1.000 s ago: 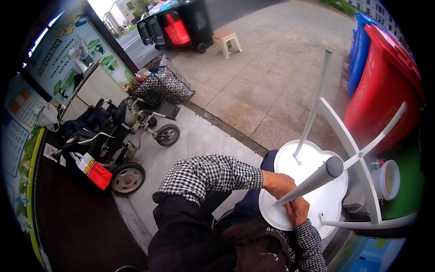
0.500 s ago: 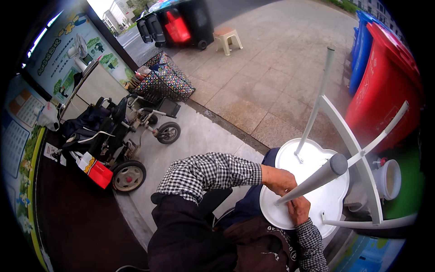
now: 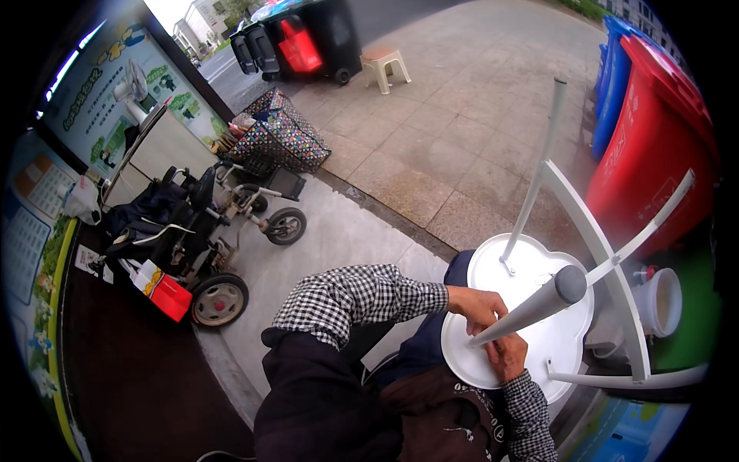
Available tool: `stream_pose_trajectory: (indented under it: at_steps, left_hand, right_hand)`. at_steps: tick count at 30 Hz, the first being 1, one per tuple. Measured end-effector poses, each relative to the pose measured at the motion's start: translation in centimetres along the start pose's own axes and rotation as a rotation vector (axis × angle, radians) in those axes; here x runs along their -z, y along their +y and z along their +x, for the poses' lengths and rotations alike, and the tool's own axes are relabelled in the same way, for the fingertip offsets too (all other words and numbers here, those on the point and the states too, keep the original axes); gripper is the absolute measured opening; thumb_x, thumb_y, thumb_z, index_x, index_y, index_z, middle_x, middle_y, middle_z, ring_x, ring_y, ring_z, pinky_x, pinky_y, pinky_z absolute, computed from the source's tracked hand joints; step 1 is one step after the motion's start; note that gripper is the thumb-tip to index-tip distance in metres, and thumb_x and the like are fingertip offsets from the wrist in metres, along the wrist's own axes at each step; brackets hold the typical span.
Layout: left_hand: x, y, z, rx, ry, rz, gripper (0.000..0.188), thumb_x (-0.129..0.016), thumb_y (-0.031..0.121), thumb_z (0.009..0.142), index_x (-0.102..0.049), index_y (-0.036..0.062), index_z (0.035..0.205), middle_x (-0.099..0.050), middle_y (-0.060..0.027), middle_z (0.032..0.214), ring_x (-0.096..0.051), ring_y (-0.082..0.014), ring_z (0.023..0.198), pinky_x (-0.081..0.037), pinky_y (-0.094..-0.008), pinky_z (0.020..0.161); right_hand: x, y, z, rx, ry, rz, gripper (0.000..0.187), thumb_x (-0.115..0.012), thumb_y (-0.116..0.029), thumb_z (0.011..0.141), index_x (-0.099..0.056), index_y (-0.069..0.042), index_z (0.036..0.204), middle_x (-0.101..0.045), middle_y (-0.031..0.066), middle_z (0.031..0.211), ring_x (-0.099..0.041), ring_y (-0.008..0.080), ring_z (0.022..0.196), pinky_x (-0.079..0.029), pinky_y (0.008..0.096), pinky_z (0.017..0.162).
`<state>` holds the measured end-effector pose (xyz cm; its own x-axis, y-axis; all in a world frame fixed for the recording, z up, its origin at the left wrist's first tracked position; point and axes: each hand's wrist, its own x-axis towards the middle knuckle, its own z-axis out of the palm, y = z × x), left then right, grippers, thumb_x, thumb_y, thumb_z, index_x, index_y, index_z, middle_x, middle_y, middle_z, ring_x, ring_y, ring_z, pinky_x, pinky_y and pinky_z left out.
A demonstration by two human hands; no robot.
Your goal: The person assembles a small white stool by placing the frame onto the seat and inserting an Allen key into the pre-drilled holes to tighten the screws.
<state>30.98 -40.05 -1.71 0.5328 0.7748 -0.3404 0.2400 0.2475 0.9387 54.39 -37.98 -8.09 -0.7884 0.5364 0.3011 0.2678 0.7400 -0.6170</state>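
Observation:
An upturned white stool (image 3: 566, 327) with a lobed seat lies across my lap, its legs pointing up and away. One grey metal stool leg (image 3: 531, 308) slants toward me from the near side of the seat. Beside this leg's foot, my left hand (image 3: 479, 306) is closed, fingertips bent down; whatever it pinches is hidden. My right hand (image 3: 508, 356) is curled against the leg's base from the near side, partly covered by the leg. A curved white brace (image 3: 596, 231) joins other legs on the right.
A wheelchair (image 3: 208, 223) stands to the left with a red-and-white bag (image 3: 165, 291) hanging on it. Behind it sits a patterned bag (image 3: 281, 131). A small stool (image 3: 385, 69) and black bins (image 3: 323, 38) are farther off. To the right are a red bin (image 3: 654, 146) and a white bucket (image 3: 662, 304).
My left hand has shifted slightly right and its fingers have lifted and re-bent at the leg's foot. My right hand and the stool hold nearly still.

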Motion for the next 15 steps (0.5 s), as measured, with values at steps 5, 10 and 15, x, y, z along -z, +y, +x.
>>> stream_pose_trajectory:
  at_steps: [5,10,15]
  left_hand:
    - [0.8,-1.7,-0.4,-0.562,0.163,0.543,0.026,-0.069,0.026,0.092,-0.074,0.0026,0.104,-0.074,-0.0166,0.082,-0.072,-0.0304,0.07,-0.057,-0.0402,0.062]
    - [0.4,-1.6,0.7,-0.715,0.189,0.859,0.028,-0.076,0.03,0.084,-0.075,0.0056,0.097,-0.074,-0.0214,0.088,-0.071,-0.043,0.079,-0.057,-0.0484,0.067]
    - [0.1,-1.1,0.2,-0.646,0.108,0.655,0.03,-0.077,0.027,0.084,-0.074,0.0039,0.103,-0.074,-0.019,0.088,-0.074,-0.0346,0.077,-0.059,-0.0432,0.064]
  right_hand:
    - [-0.4,0.6,-0.1,0.014,0.016,-0.018,0.012,-0.077,-0.011,0.085,-0.073,-0.006,0.094,-0.07,0.0125,0.09,-0.07,0.0334,0.081,-0.057,0.0434,0.071]
    - [-0.3,0.2,0.0,0.012,0.026,-0.016,0.01,-0.077,-0.012,0.085,-0.072,-0.005,0.091,-0.069,0.0126,0.087,-0.07,0.0331,0.08,-0.057,0.0437,0.07]
    - [-0.5,1.0,-0.1,0.014,-0.009,-0.09,0.011,-0.076,-0.014,0.086,-0.071,-0.005,0.092,-0.068,0.0129,0.084,-0.07,0.0334,0.079,-0.057,0.0433,0.069]
